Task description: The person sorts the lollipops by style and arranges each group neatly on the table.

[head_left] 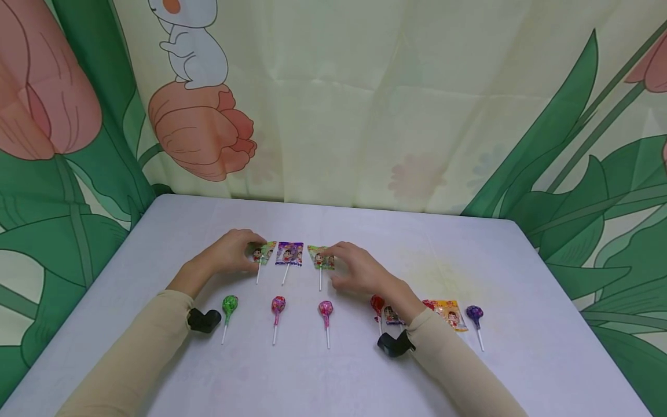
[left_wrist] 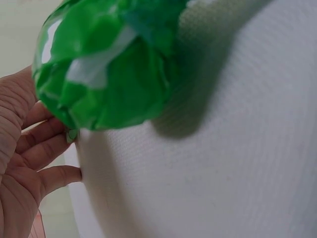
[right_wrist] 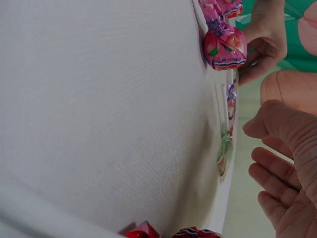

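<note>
Three flat-wrapped lollipops lie in a row at the back of the table: a green one (head_left: 268, 251) at left, a purple one (head_left: 289, 253) in the middle, another green one (head_left: 315, 256) at right. My left hand (head_left: 229, 253) touches the left green one at its outer edge, thumb and fingers apart in the left wrist view. Over the right edge of the other green lollipop hovers my right hand (head_left: 362, 269); the right wrist view shows its fingers (right_wrist: 277, 166) spread, holding nothing. A round green lollipop (left_wrist: 104, 69) fills much of the left wrist view.
Nearer the front, round lollipops form a row: green (head_left: 230, 303), two pink (head_left: 278, 303) (head_left: 325, 308), red (head_left: 377, 302) and purple (head_left: 475, 313). Flat lollipops, one orange (head_left: 452, 313) and one dark (head_left: 392, 316), lie partly behind my right forearm. A printed curtain (head_left: 333, 116) hangs behind the white table (head_left: 250, 382).
</note>
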Demonstrator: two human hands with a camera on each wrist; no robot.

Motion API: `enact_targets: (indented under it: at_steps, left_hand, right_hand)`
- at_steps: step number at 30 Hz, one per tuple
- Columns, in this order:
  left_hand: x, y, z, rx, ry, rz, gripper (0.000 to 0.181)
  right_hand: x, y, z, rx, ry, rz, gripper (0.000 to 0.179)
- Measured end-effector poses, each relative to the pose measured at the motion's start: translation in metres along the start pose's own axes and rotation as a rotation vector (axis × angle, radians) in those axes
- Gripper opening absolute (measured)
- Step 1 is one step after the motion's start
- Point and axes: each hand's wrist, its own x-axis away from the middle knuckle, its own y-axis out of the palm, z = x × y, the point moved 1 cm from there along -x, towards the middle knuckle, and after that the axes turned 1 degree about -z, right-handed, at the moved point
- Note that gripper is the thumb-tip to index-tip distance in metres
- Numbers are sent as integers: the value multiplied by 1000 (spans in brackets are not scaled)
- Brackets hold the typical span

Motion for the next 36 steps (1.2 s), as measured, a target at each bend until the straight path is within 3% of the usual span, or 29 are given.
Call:
enact_targets:
  at_steps: [25, 36]
  left_hand:
    - [0, 1, 0, 14, -18, -3, 58]
    - [2, 0, 2, 25, -45, -1, 62]
  right_hand:
    - [45, -13, -14, 0, -75, 92, 49]
    - [69, -14, -7, -34, -43, 118, 49]
